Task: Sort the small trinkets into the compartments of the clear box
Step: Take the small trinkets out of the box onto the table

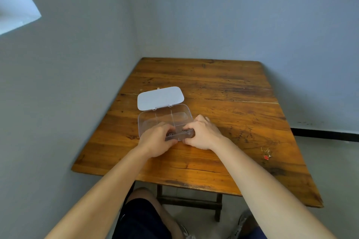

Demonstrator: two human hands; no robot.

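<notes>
A clear box [147, 120] with inner dividers lies open on the wooden table [223, 91], its lid [160, 98] folded back flat behind it. My left hand [155, 141] grips the box's near front edge, fingers curled over the rim. At the front right corner my right hand [204, 134] holds the box too. Small dark trinkets [172, 134] show in the near compartments between my fingers. A gold chain with a red pendant [266, 154] lies alone on the table far to the right.
The table stands in a corner, with grey walls close on the left and behind. Its near edge [174, 182] is just above my knees, and its right edge drops to the floor.
</notes>
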